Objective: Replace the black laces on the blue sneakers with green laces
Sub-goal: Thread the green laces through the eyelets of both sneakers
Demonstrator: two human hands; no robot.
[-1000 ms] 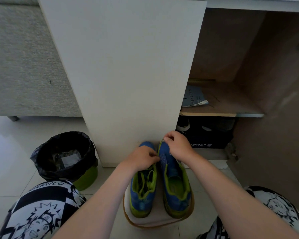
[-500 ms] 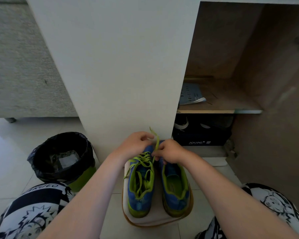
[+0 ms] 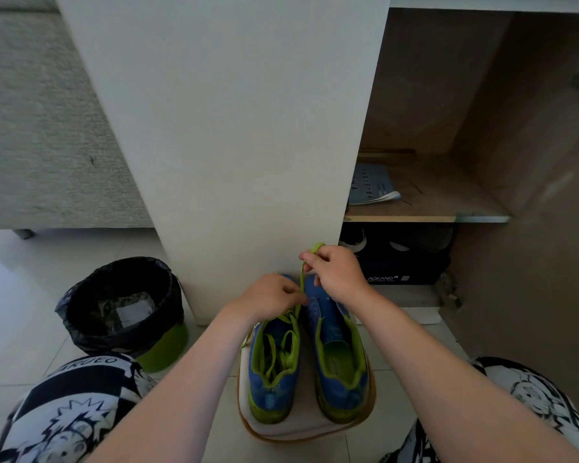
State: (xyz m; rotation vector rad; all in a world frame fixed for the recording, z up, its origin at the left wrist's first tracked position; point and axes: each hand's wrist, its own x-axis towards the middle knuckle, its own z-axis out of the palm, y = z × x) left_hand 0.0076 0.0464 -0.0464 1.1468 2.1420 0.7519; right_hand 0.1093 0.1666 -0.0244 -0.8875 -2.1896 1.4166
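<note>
Head view: my right hand (image 3: pixel 336 274) has risen since half a second ago, pinching the green lace (image 3: pixel 301 285) and drawing it taut above the left blue sneaker (image 3: pixel 274 372). My left hand (image 3: pixel 271 297) pinches the same lace low, near the eyelets. Both sneakers sit on a pale cushion (image 3: pixel 301 436). Judgement: this pull seats one crossing. The right blue sneaker (image 3: pixel 340 362) shows no lace yet.

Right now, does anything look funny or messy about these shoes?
Yes. The left sneaker has a green lace, loose and untied, with slack lying inside the shoe, while the left hand and right hand hold one strand up. The right sneaker shows no lace that I can see, so the pair looks mismatched.
</note>
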